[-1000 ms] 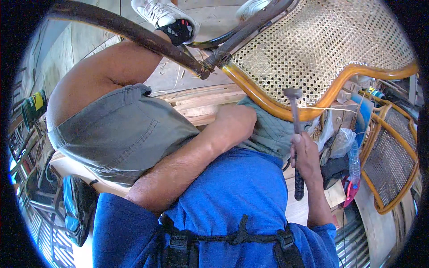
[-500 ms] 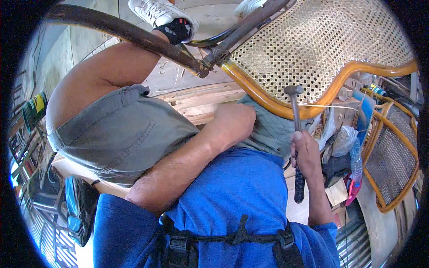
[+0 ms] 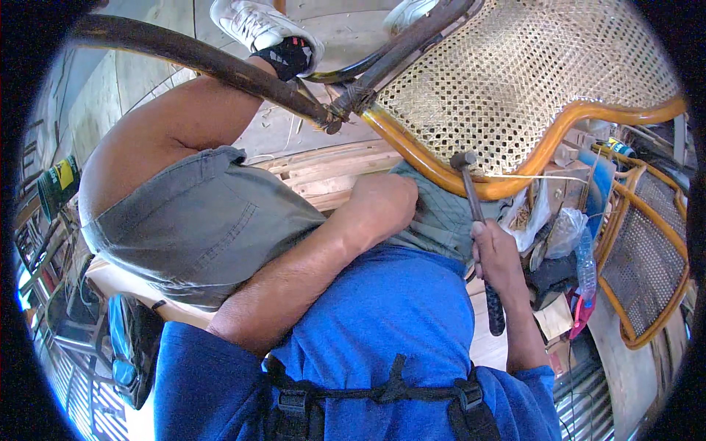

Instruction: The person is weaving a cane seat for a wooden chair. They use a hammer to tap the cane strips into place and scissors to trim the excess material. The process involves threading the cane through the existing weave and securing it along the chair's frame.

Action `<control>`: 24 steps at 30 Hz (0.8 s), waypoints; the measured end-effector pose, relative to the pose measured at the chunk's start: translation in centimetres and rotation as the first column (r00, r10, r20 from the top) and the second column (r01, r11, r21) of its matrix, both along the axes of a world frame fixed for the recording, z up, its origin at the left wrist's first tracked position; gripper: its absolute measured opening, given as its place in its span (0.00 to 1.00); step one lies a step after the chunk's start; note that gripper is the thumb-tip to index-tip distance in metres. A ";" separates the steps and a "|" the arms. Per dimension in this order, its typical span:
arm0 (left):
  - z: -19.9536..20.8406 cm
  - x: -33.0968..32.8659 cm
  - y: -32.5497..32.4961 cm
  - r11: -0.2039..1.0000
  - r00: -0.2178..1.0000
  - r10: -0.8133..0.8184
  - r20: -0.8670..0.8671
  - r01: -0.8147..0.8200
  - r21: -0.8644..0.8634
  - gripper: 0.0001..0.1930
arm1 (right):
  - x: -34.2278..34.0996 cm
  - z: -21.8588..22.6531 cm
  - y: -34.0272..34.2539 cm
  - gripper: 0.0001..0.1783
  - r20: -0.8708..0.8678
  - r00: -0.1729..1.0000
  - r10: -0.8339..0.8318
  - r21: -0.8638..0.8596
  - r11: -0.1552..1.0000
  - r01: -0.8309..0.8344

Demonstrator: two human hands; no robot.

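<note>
My right hand [image 3: 496, 253] is shut on a hammer [image 3: 474, 198], gripping it mid-handle with the black grip end below the fist. The metal head points up and sits just at the orange rattan frame [image 3: 434, 173] of a chair with a woven cane panel [image 3: 529, 81]. A thin pale cane strand [image 3: 548, 177] runs along that frame. My left hand [image 3: 379, 202] is curled, knuckles up, resting on my lap against the frame's lower edge. Its fingers are hidden, so what it holds does not show.
A dark curved rattan pole [image 3: 198, 59] crosses above my knee. A white sneaker [image 3: 257, 26] is on the floor beyond. Wooden boards [image 3: 323, 173] lie under the chair. At right are a second cane chair [image 3: 654, 257], a plastic bottle [image 3: 586, 264] and plastic bags [image 3: 544, 220].
The hammer head has shifted slightly left and down along the orange frame. My left hand stays in the same place.
</note>
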State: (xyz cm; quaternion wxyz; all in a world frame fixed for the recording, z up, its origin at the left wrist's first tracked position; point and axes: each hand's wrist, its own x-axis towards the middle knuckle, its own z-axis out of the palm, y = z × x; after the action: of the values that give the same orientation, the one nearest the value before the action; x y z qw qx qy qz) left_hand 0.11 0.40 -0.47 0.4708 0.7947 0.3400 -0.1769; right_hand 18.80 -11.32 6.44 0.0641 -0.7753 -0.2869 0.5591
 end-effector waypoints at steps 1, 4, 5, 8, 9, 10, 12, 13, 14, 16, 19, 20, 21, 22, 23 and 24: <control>0.2 0.0 0.0 1.000 1.000 0.001 -0.006 -0.001 0.003 0.11 | 0.0 0.0 -0.1 0.23 0.003 1.000 0.007 0.033 0.999 -0.008; 0.4 -0.2 0.2 1.000 0.999 0.001 -0.032 0.000 0.026 0.11 | 0.5 -0.2 -0.9 0.23 0.050 0.997 -0.066 0.161 0.985 0.057; 0.5 -0.2 0.2 0.999 0.999 -0.001 -0.042 0.003 0.037 0.11 | 0.6 0.0 -1.3 0.22 0.069 0.992 -0.109 0.209 0.974 0.092; 1.7 -0.2 0.7 0.999 1.000 0.031 -0.006 -0.030 0.040 0.13 | 1.6 0.0 -4.9 0.22 0.059 0.937 -0.345 0.356 0.884 0.304; 2.1 0.1 0.8 0.999 0.999 0.049 0.015 -0.049 0.008 0.13 | 2.1 -0.7 -7.2 0.22 0.066 0.919 -0.388 0.428 0.843 0.325; 2.8 0.6 0.9 0.997 0.997 0.073 0.027 -0.073 -0.020 0.14 | 1.8 -1.1 -9.1 0.21 0.059 0.881 -0.470 0.441 0.804 0.399; 3.8 1.2 0.5 0.985 0.983 0.134 0.128 -0.119 -0.121 0.13 | 1.1 -2.3 -13.1 0.21 0.155 0.831 -0.535 0.444 0.789 0.425; 3.2 1.5 -0.3 0.979 0.955 0.174 0.241 -0.141 -0.148 0.13 | 0.9 -3.1 -15.0 0.20 0.260 0.822 -0.507 0.422 0.825 0.375; 2.3 1.6 -1.4 0.970 0.914 0.223 0.339 -0.171 -0.176 0.12 | 0.8 -4.3 -17.0 0.18 0.368 0.794 -0.484 0.363 0.861 0.356; 2.4 2.0 -1.6 0.936 0.869 0.279 0.407 -0.152 -0.318 0.12 | -0.5 -5.2 -18.8 0.16 0.439 0.789 -0.429 0.230 0.903 0.363; 2.0 2.0 -1.8 0.942 0.918 0.193 0.347 -0.075 -0.326 0.12 | -1.2 -9.0 -22.1 0.14 0.458 0.809 -0.367 0.216 0.929 0.299; 2.2 2.0 -1.7 0.951 0.940 0.145 0.308 -0.047 -0.305 0.12 | -1.5 -9.6 -22.6 0.13 0.445 0.813 -0.376 0.231 0.925 0.301; 2.3 1.9 -1.5 0.959 0.958 0.099 0.268 -0.020 -0.283 0.12 | -1.7 -9.8 -22.6 0.12 0.455 0.810 -0.370 0.238 0.927 0.289; 2.3 2.0 -1.3 0.965 0.972 0.053 0.227 0.009 -0.262 0.13 | -1.9 -9.9 -22.4 0.12 0.466 0.807 -0.363 0.245 0.929 0.277; 2.2 2.3 -1.5 0.947 0.945 0.141 0.295 -0.043 -0.317 0.13 | -2.0 -9.9 -22.1 0.11 0.477 0.803 -0.357 0.251 0.931 0.265; 2.2 2.5 -1.9 0.924 0.908 0.233 0.349 -0.095 -0.370 0.14 | -1.8 -9.8 -21.3 0.12 0.522 0.782 -0.340 0.287 0.934 0.214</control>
State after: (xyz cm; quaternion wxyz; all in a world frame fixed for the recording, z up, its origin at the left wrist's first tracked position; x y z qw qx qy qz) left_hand 2.57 -1.50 1.72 0.6735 0.6871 0.2706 -0.0325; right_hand 16.95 -32.65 -3.33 0.1404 -0.9277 -0.2330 0.2556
